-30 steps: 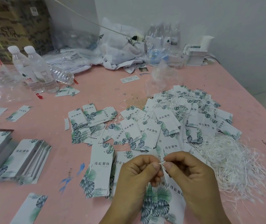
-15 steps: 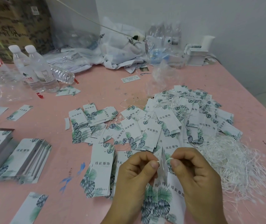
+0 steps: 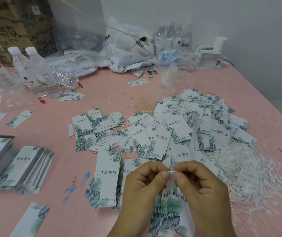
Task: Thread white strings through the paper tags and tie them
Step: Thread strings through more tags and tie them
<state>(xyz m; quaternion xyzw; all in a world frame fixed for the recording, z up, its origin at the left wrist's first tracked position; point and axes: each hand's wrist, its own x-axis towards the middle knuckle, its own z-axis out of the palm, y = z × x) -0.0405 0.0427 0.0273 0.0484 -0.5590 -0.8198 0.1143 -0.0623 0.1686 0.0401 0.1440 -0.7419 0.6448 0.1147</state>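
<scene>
White string (image 3: 171, 171) pinched taut between both thumbs and forefingers, near the front edge of the pink table (image 3: 113, 93). Left hand (image 3: 142, 190) and right hand (image 3: 203, 189) both curled, fingertips nearly touching, each gripping one end of the short visible length. Paper tags (image 3: 169, 207) hanging below the pinch, a small fanned bunch with leaf print, partly hidden by the hands. Whether already through the hole, impossible to tell: hole hidden behind the fingers.

Likely step: threading just finished or knot being formed. Next move probably calls for crossing the two ends, looping one round the other and pulling tight without letting the bunch slip off.

Loose strings (image 3: 249, 177) heaped toward the right edge; finished pile of tags (image 3: 205, 124) beyond them at mid-table; unstrung stacks (image 3: 25, 166) by the left edge.

Against half a second earlier: hands lower and closer together, string now stretched flat between the fingertips, the tag top once upright between them now mostly hidden. Piles unchanged.
</scene>
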